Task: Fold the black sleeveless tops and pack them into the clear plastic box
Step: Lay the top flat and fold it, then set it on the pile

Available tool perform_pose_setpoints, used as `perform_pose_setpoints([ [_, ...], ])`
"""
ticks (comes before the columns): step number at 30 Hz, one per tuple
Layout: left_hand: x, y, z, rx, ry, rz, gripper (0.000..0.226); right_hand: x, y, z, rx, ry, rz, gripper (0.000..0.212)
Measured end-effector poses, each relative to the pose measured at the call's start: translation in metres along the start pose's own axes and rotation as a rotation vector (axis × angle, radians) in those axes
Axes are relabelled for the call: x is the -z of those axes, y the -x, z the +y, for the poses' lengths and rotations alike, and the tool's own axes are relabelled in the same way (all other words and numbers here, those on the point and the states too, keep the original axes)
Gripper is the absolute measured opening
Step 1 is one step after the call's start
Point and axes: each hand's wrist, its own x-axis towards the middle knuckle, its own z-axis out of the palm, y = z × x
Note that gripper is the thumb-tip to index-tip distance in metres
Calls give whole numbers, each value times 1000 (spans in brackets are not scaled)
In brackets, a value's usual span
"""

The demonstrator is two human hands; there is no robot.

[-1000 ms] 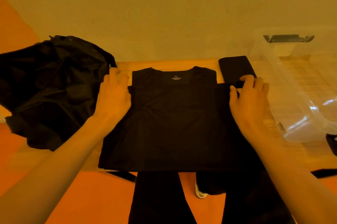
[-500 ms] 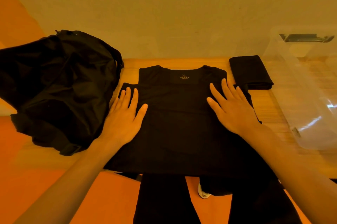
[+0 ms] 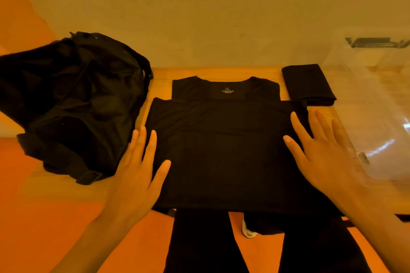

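Fingers are held spread; the left hand (image 3: pixel 137 172) and right hand (image 3: pixel 321 157) have been slid outward to the side edges of the black top (image 3: pixel 221 150).

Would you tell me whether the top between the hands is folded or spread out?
Spread out: the top lies flat, neckline and both shoulders showing.
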Motion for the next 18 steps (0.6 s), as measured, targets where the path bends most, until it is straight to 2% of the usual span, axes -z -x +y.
perform_pose_setpoints([
  [2,2,11,1,-83,-47,-3,78,-1,21,-10,126,-57,-12,74],
  [4,-2,20,-2,-108,-128,-75,81,-10,37,-9,211,-29,-101,80],
  [9,-14,46,-4,-124,-226,-96,72,0,46,3,116,36,-247,98],
  [11,-10,50,0,-135,-178,-74,66,9,41,-15,130,41,-159,102],
  [14,0,41,6,-177,-147,-7,62,24,10,-75,262,-164,108,73],
  [15,2,37,6,-205,-166,-5,62,28,-9,-100,313,-259,120,64],
  [18,3,24,2,-274,-243,-51,62,36,-78,-182,413,-474,23,47],
])
